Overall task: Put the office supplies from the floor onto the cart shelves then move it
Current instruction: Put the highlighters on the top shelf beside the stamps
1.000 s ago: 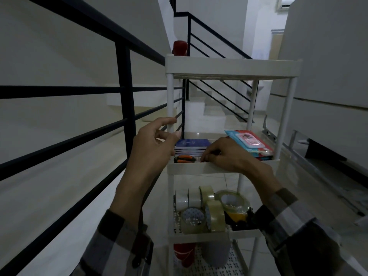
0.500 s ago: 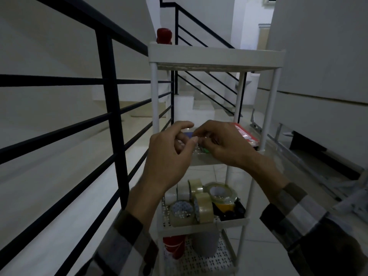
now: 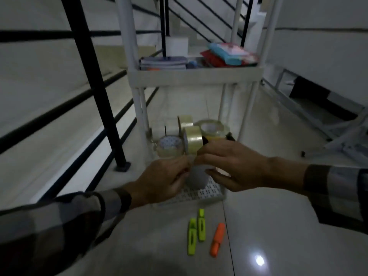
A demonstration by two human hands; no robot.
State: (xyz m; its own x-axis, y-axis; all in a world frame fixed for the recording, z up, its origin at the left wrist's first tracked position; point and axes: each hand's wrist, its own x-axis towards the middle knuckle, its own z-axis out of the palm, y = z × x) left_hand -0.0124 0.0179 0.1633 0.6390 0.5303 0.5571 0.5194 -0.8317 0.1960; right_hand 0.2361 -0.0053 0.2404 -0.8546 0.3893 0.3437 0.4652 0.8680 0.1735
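Note:
Three highlighters lie on the floor tiles near me: two green ones [image 3: 192, 239] [image 3: 201, 226] and an orange one [image 3: 217, 240]. Just beyond them stands the white cart [image 3: 195, 76]. Its middle shelf carries notebooks [image 3: 163, 63] and colourful packs [image 3: 229, 54]. Several tape rolls [image 3: 193, 139] sit on the shelf below, and a grey cup [image 3: 197, 178] stands on the perforated bottom shelf [image 3: 207, 193]. My left hand [image 3: 165, 180] and my right hand [image 3: 229, 166] hover in front of the cup, fingertips nearly meeting. The left fingers are curled and blurred. The right fingers are relaxed with nothing visible in them.
A black stair railing with a floor-mounted post [image 3: 95, 80] runs close along the cart's left side. A folded grey metal frame [image 3: 338, 126] lies on the floor at the right by the wall. Stairs rise behind the cart.
My view has tilted down, so the highlighters on the floor now show. Both hands dropped from the middle shelf to the level of the bottom shelves, still close together.

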